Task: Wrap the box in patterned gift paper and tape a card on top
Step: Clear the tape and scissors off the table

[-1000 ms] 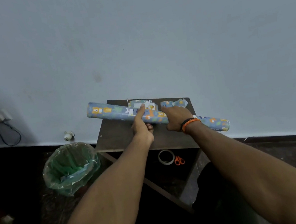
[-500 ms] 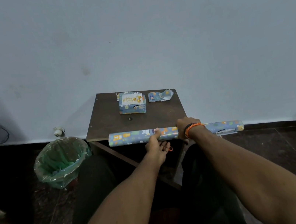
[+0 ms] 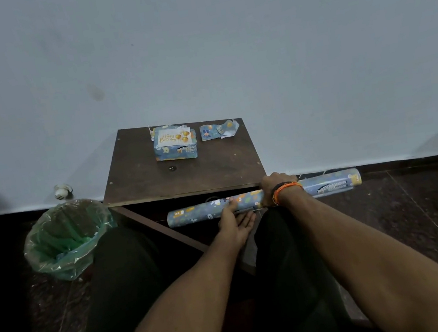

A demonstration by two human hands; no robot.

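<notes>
While we sit at the near edge of the small brown table [image 3: 139, 175], we hold the roll of gift paper [image 3: 204, 210] level, just below and in front of that edge, lying left to right. Our right hand [image 3: 274, 185] grips the roll right of its middle, fingers curled over the top; an orange and black band [image 3: 285, 191] circles that wrist. Our left hand [image 3: 235, 222] sits under the roll near its middle, palm turned up, fingers straight and close together, with the thumb touching the roll's near side.

On the far part of the table stands the wrapped box [image 3: 176, 151], covered in the same blue patterned paper, with a white birthday card [image 3: 173, 137] lying on top. Just right of the box, apart from it, lies a crumpled scrap of paper [image 3: 219, 130]. A small dark speck sits on the table near the box; we cannot tell what it is.

On the floor to the left stands a bin [image 3: 66, 241] lined with a green bag, beside our left knee.
</notes>
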